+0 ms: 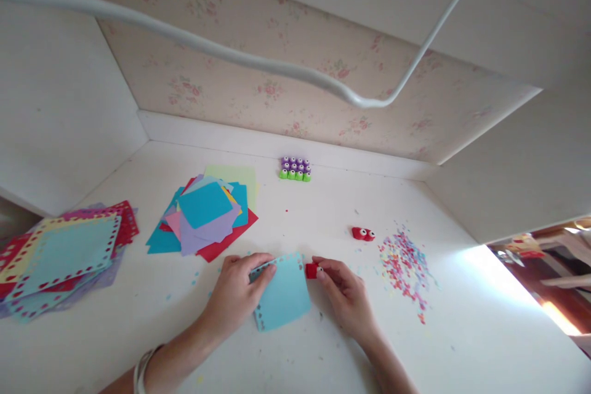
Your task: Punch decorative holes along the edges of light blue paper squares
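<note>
A light blue paper square [284,298] lies in front of me, with small punched holes along its left and top edges and at the top right corner. My left hand [242,286] pinches its upper left corner between thumb and fingers. In my right hand [344,295] is a small red craft punch [311,271], held between thumb and fingers at the sheet's right edge. Whether the punch's slot is around the paper or just beside it, I cannot tell. Two more red punches [363,234] stand together beyond my right hand.
Left lies a stack of hole-edged sheets [76,252]. Plain coloured paper [203,206] is piled beyond my left hand. Purple and green punches [295,169] stand in rows near the back wall. Paper confetti [406,265] is heaped at right. A white cable [221,52] hangs across the top.
</note>
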### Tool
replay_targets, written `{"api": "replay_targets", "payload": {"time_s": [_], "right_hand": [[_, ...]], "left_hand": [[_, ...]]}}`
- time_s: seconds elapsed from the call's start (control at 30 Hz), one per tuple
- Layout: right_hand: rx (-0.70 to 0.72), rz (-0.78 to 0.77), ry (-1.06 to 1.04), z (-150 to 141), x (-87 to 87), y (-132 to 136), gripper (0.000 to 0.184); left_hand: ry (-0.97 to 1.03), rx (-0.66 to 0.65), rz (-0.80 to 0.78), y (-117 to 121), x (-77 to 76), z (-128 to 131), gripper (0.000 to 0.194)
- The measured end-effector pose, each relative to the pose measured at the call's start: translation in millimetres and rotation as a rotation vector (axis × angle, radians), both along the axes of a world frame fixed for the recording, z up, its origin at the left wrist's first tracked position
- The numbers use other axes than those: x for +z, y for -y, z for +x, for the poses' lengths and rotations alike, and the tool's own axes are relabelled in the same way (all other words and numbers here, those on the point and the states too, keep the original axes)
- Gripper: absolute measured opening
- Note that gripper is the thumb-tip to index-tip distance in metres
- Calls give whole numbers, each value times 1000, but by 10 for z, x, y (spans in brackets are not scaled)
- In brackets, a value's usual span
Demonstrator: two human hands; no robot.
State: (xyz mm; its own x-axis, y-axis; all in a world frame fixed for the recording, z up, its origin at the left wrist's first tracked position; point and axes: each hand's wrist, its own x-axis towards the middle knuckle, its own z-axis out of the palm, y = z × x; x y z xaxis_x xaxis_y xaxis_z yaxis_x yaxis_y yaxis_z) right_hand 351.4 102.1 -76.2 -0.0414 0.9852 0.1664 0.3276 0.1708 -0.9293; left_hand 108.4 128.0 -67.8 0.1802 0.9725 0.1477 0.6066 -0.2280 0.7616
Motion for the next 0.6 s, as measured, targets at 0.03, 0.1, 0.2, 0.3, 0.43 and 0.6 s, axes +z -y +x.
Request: {"api": "replay_targets", "payload": {"time_s": [0.03, 0.1, 0.2, 0.3, 0.43, 0.6], "right_hand": [[7, -2, -3, -2, -1, 1, 15], [23, -19, -16, -8, 3, 4, 14], [40, -64, -23, -19, 20, 10, 14], [38, -83, -10, -18, 27, 13, 15], [44, -81, 18, -5, 7, 6, 14], [50, -73, 33, 1, 2, 13, 15]], "left_hand": [[0, 2, -12, 0, -4, 0, 28], [1, 3, -41, 0, -5, 3, 29], [2, 5, -75, 3, 4, 7, 29], [-1, 8, -87, 5, 9, 8, 28], [0, 1, -75, 3, 6, 7, 28], [-8, 12, -80, 3, 2, 11, 28]]}}
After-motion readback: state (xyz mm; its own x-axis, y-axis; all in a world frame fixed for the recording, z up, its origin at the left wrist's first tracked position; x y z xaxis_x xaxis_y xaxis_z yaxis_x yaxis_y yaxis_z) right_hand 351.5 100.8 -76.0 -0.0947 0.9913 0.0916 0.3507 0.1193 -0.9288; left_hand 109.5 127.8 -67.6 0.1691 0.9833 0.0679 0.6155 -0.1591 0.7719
